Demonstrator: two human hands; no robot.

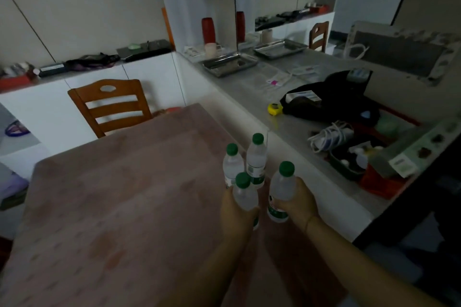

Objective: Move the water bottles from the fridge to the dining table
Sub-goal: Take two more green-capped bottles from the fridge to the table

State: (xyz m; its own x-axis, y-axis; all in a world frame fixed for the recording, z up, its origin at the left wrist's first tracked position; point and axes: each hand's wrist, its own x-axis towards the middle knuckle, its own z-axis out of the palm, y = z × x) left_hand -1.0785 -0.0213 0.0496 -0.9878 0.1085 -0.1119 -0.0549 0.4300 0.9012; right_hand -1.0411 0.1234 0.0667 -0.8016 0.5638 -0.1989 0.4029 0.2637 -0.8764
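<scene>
So I'm standing here watching this, and the person is holding a bottle in each hand over the near right part of the desk point(112, 207), the one with the pinkish cloth. Going left to right: the left hand point(234, 209) is wrapping around the lower body of the left-hand bottle point(245, 194), fingers curled around the far side so I can't really see their tips, but they're clearly closing on the plastic. Behind it, at about 12 o'clock from that hand, two standing bottles are sitting on the desk near its right edge: the shorter-looking one point(232, 163) and the rear one point(256, 159), just beside each other, maybe touching, can't say for sure. Then the right hand point(298, 203) is gripping the right-hand bottle point(280, 194) around its middle, thumb side pressing in just above the green label, bottle tilting a bit to the left.

Handling-wise, these look like small full water bottles with thin clear walls, so I'm guessing they're fairly light but squishy if you squeeze hard, and possibly damp and slippery coming out of a fridge. Mid-body is the sensible spot to hold, and that's where both hands are. Green caps look closed. Whether the held bottles are touching the desk yet, I can't tell. To the right, at 3 o'clock, the long counter point(249, 87) is carrying lots of clutter.
</scene>
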